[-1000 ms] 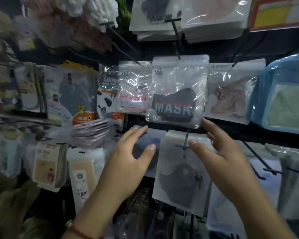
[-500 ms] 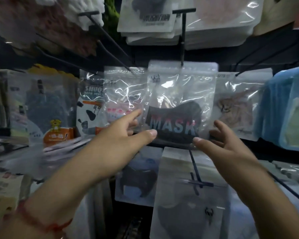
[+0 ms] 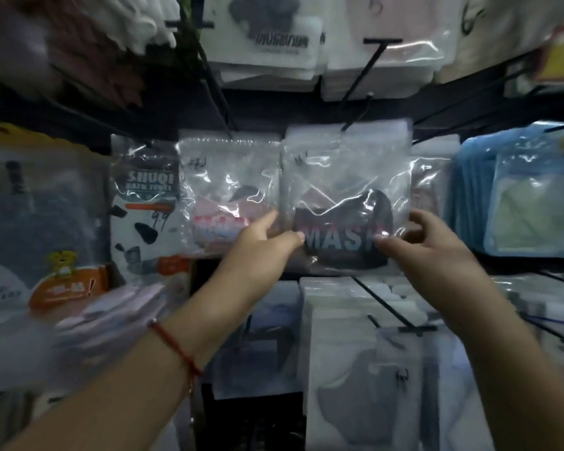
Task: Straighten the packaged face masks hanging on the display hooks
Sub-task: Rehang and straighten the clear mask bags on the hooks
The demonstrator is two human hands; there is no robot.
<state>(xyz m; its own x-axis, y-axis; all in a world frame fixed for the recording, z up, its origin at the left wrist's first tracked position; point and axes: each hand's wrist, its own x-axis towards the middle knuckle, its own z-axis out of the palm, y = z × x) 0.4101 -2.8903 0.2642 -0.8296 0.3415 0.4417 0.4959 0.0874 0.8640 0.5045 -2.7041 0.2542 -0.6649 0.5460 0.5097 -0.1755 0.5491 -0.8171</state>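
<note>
A clear packet with a black mask printed MASK (image 3: pixel 342 203) hangs from a black hook (image 3: pixel 363 83) at centre. My left hand (image 3: pixel 258 249) pinches its lower left corner, thumb in front and fingers behind. At the lower right edge my right hand (image 3: pixel 427 249) grips the same packet, its thumb on the front. To the left hangs a clear packet with a pink mask (image 3: pixel 228 196), just behind my left fingers.
A cow-print bath towel pack (image 3: pixel 144 206) hangs left of the pink mask. Blue packets (image 3: pixel 518 196) hang at right, white mask packets (image 3: pixel 349 353) on hooks below, more white packets (image 3: pixel 274 43) above. Black hook rods stick out toward me.
Both hands rose from below the black mask packet and closed on its lower corners. The view moved closer and tilted up.
</note>
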